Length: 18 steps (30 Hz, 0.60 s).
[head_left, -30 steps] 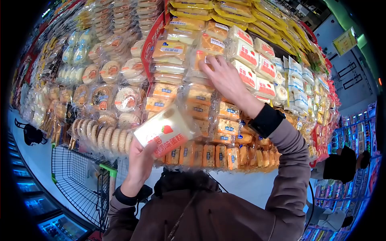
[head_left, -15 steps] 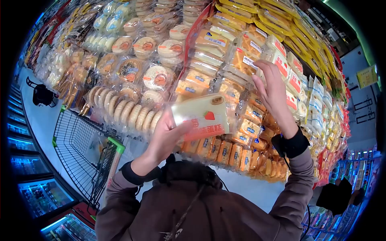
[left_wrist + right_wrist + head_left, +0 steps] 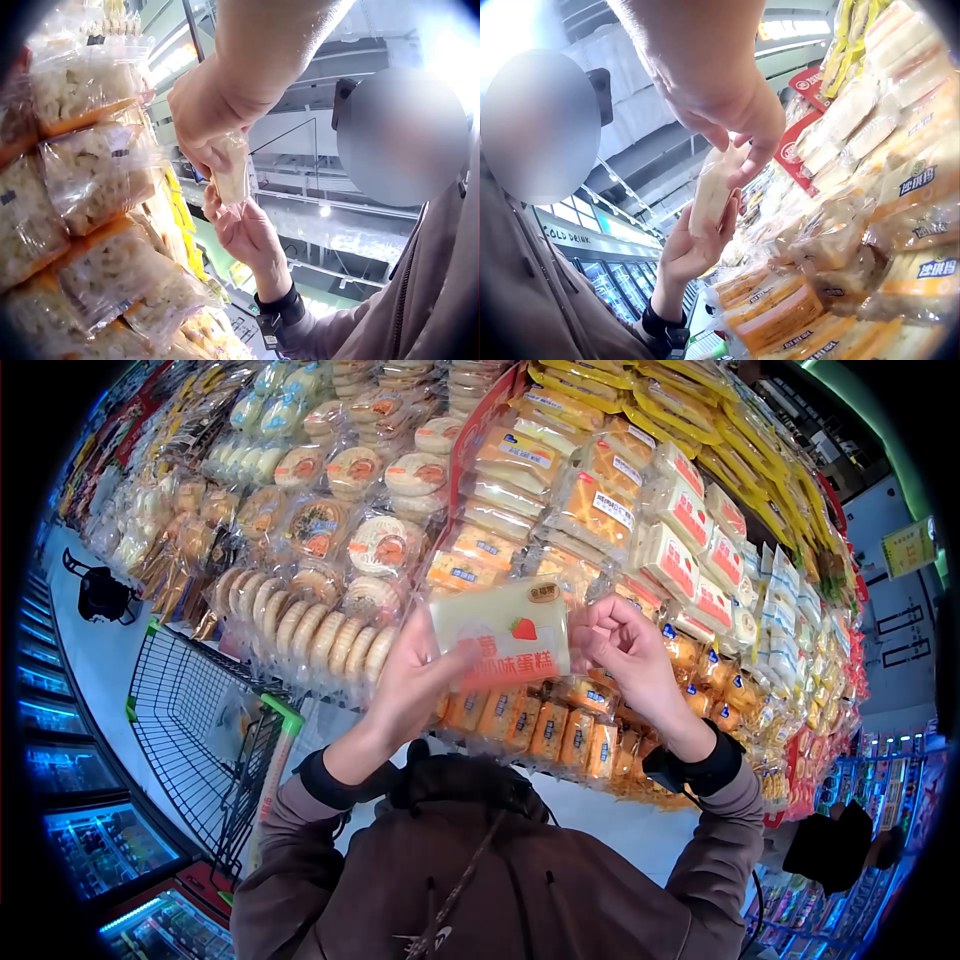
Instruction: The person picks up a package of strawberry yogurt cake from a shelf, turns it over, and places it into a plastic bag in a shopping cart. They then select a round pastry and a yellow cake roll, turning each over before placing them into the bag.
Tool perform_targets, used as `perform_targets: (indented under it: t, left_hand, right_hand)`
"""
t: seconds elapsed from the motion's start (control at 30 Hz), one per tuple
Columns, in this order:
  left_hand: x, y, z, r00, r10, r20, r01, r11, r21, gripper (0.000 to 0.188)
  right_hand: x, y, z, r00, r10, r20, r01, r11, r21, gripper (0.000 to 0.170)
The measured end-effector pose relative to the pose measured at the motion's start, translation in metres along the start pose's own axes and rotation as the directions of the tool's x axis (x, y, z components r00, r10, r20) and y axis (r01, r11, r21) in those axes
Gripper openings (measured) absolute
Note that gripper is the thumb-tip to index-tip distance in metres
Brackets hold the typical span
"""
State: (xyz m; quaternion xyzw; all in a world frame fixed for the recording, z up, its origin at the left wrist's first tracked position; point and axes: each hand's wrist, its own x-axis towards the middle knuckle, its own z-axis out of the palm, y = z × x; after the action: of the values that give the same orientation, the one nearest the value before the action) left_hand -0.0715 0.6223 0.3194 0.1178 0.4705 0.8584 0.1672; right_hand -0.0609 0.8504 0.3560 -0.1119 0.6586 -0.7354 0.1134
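Your left hand [image 3: 415,675] grips one end of a wrapped cake [image 3: 505,637] with a strawberry on its label, and your right hand [image 3: 635,660] pinches the wrapper at the other end. The cake is between your hands, in front of the stacked packages [image 3: 600,510]. A wire cart [image 3: 195,705] stands near your left arm.

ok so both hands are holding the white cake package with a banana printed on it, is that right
Not quite: the head view shows a red strawberry printed on the white cake package, not a banana. The left hand and the right hand are indeed both holding it.
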Motion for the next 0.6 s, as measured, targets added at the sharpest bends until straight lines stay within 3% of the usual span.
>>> perform_targets:
  t: [0.1, 0.3, 0.6]
  left_hand:
    - [-0.001, -0.001, -0.001, 1.000, -0.001, -0.029, 0.000, 0.999, -0.043, 0.044]
    - [-0.004, 0.007, 0.002, 0.995, -0.069, -0.076, 0.064, 0.995, -0.073, 0.047]
    - [-0.004, 0.004, -0.001, 0.991, -0.081, -0.103, 0.080, 0.997, -0.019, 0.047]
  right_hand:
    - [-0.001, -0.003, -0.001, 0.995, 0.084, -0.053, -0.085, 0.996, -0.018, 0.007]
    - [-0.002, -0.002, 0.004, 0.979, 0.134, -0.154, -0.120, 0.988, 0.093, 0.009]
    - [-0.004, 0.005, 0.000, 0.979, 0.144, -0.144, -0.130, 0.987, 0.097, 0.011]
